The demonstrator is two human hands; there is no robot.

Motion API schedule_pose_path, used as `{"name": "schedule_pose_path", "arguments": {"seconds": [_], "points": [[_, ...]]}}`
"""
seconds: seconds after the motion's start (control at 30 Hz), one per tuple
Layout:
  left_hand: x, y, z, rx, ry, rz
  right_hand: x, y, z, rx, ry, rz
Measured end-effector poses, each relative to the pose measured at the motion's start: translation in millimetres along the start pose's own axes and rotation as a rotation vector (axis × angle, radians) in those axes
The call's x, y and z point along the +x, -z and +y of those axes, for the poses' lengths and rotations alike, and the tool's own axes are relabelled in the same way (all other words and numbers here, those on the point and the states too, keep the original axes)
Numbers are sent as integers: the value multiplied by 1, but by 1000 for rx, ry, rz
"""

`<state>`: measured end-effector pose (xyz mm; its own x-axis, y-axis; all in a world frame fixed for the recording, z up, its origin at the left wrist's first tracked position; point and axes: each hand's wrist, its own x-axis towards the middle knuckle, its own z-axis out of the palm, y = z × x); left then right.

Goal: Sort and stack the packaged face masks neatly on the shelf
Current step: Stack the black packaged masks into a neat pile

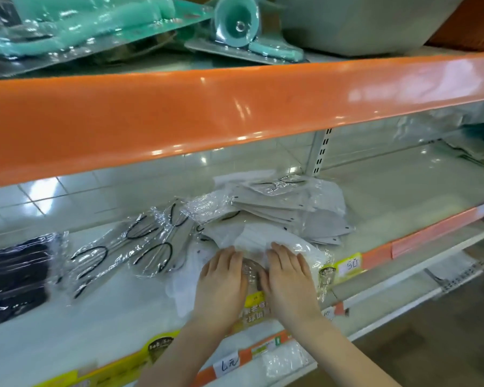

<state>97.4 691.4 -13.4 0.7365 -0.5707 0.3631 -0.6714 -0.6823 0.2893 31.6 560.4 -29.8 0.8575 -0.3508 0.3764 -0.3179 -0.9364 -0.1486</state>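
Head view: both hands flat, fingers straight, left hand (221, 277) & right hand (288, 275) pressing the white mask pack (266, 241) at shelf (402, 185) front. Looks abt half done: grey masks (299, 216) heaped behind, black-loop packs (129, 247) splayed left, black masks (14, 275) far left. Bare shelf to the right w/ room; orange lip (207, 113) hangs low overhead

Orange-edged shop shelving (235, 107) — glossy white back panel (235, 160), brown floor (430, 344).
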Motion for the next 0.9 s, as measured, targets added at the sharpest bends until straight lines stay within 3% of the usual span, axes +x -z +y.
{"name": "schedule_pose_path", "arguments": {"seconds": [0.43,0.73,0.9], "points": [[33,-18,9,19,75,-74,47,-18,36,90,209,-46],[30,-17,-13,115,239,84,84,-13,32,107,188,-211],[30,-19,-14,13,279,-3,77,-15,22,116,336,-45]]}}
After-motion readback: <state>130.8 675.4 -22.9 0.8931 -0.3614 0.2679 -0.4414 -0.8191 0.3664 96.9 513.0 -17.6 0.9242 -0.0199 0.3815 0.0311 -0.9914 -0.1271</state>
